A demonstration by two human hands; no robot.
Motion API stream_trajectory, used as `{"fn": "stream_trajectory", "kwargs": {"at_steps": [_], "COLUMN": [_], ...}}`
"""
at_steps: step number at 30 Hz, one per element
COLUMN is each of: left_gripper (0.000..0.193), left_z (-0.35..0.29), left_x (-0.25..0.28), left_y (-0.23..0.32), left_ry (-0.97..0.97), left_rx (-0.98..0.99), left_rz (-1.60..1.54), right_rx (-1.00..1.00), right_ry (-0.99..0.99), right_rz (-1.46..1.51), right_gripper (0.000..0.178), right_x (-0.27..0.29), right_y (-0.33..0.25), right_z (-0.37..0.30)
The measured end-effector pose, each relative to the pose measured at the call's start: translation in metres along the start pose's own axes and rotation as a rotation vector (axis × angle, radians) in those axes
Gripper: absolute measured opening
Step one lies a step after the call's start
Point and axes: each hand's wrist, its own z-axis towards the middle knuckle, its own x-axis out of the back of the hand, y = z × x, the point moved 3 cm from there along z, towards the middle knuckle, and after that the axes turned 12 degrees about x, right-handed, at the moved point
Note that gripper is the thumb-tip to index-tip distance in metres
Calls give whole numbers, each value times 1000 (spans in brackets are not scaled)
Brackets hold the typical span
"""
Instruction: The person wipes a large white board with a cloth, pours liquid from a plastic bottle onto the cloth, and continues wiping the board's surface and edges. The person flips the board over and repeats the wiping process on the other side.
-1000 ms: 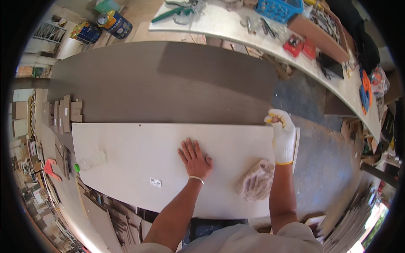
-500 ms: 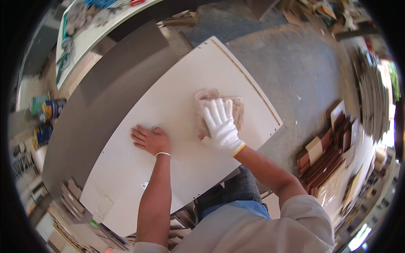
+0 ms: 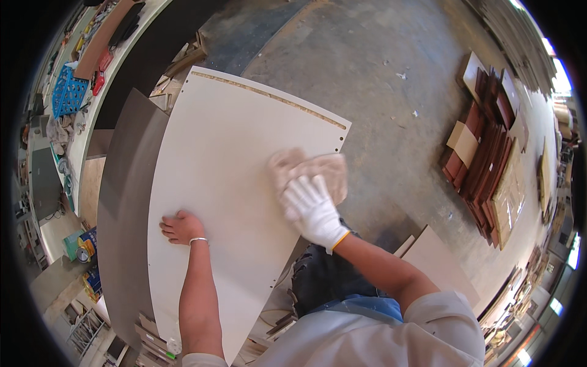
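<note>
Right hand: white-gloved, at centre, fingers extended over pinkish cloth, apparently pressing rather than gripping. Cloth: blurred, overhanging the 3 o'clock edge of white panel. Left hand: bare, 8 o'clock, spread flat, likely for steadying. Panel: face up beneath both, alongside dark grey panel at 9 o'clock. Reddish-brown boards: 3 o'clock, stacked on floor, presumably for storage. Blue basket: 10 o'clock, on bench, perhaps to spare working room.

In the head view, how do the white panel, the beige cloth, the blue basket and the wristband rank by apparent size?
1. White panel
2. Beige cloth, partly covered by the gloved right hand
3. Blue basket, farther away
4. Wristband
</note>
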Motion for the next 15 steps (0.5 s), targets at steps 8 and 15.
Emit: {"fn": "stream_trajectory", "kwargs": {"at_steps": [8, 15], "left_gripper": [61, 63], "left_z": [2, -22], "left_x": [-4, -1], "left_y": [9, -67], "left_ry": [-51, -150], "left_rx": [-32, -375], "left_rz": [-62, -237], "right_rx": [-220, -146], "right_ry": [393, 445], "right_rz": [-52, 181], "right_gripper": [65, 47], "right_x": [31, 40], "right_y": [147, 181], "right_z": [24, 1]}}
